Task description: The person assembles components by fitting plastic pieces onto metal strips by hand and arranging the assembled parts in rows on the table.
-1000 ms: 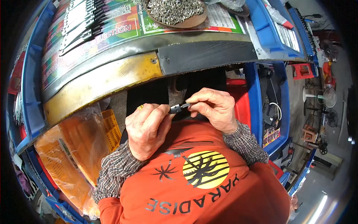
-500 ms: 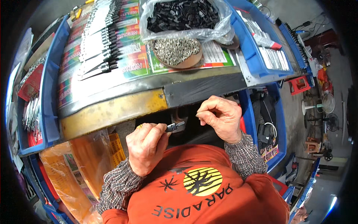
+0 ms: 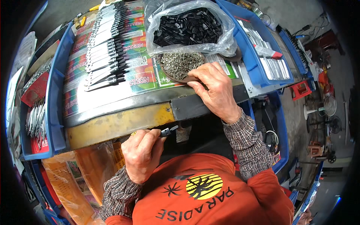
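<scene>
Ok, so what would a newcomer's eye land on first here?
Probably the orange-red top with its yellow sun print, at the bottom centre. Then the right hand at the dish of small silvery pieces, and the clear bag of black parts beyond it.

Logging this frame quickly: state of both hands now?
Left hand: closed, holding a small black part with metal tip.
Right hand: at the dish of metal pins; grip cannot be told.

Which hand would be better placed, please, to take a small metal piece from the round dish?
Probably the right hand: it is at the near rim of the round dish of small metal pieces, while the left hand is farther off, holding a black part.
</scene>
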`<control>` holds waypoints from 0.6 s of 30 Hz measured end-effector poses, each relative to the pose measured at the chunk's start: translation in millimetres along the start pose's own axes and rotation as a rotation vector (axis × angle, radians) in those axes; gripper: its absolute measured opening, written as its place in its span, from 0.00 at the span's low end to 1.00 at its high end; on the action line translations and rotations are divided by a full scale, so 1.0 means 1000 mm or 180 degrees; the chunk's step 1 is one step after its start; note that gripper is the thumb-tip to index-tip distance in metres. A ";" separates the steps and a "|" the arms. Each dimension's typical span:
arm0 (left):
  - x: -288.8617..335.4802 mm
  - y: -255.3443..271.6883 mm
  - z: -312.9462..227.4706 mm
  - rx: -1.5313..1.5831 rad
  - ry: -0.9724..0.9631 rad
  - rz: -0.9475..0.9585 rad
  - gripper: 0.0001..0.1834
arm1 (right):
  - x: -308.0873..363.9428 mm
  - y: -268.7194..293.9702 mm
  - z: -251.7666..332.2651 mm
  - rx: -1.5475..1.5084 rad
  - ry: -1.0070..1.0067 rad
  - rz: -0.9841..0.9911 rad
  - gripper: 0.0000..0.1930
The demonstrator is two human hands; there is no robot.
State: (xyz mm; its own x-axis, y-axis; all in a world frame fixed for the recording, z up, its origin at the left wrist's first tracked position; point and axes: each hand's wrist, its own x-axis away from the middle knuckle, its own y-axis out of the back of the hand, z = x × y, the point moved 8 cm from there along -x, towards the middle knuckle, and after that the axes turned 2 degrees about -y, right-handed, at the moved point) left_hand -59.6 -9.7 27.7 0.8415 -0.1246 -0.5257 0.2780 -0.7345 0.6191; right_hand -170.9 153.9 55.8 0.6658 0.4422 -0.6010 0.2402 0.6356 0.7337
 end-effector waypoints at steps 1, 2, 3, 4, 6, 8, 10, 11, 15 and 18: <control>0.000 0.000 0.002 0.0006 0.0008 0.0000 0.11 | -0.001 -0.003 -0.002 0.0139 -0.0050 0.0050 0.12; 0.000 0.000 0.003 0.0020 0.0007 -0.0020 0.11 | -0.001 -0.007 -0.004 0.0189 -0.0071 0.0164 0.14; 0.000 0.000 0.005 0.0034 0.0006 -0.0040 0.11 | -0.002 -0.008 -0.005 0.0191 -0.0074 0.0174 0.14; 0.000 0.000 0.005 0.0032 0.0009 -0.0041 0.11 | -0.002 -0.009 -0.004 0.0233 -0.0068 0.0163 0.14; 0.000 0.000 0.006 0.0029 0.0027 -0.0019 0.12 | -0.001 -0.012 -0.005 0.0272 -0.0062 0.0157 0.15; 0.000 0.000 0.006 0.0030 0.0031 0.0000 0.12 | 0.000 -0.014 -0.006 0.0277 -0.0056 0.0206 0.15; 0.000 -0.002 0.006 0.0032 0.0039 0.0020 0.12 | 0.000 -0.013 -0.006 0.0227 -0.0059 0.0164 0.14; 0.000 -0.003 0.007 0.0042 0.0036 0.0013 0.12 | 0.000 -0.012 -0.005 0.0179 -0.0062 0.0118 0.13; 0.000 -0.004 0.007 0.0045 0.0069 0.0045 0.12 | 0.001 -0.012 -0.005 0.0151 -0.0006 0.0048 0.12; 0.000 -0.004 0.006 0.0068 0.0031 -0.0003 0.11 | 0.001 -0.011 -0.001 0.0237 0.0104 0.0024 0.12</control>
State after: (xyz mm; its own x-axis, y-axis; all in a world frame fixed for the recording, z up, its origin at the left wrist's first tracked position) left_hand -63.0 -11.0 22.1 0.8457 -0.1176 -0.5205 0.2688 -0.7488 0.6059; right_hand -173.6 148.5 46.8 0.6446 0.4681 -0.6044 0.2878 0.5839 0.7591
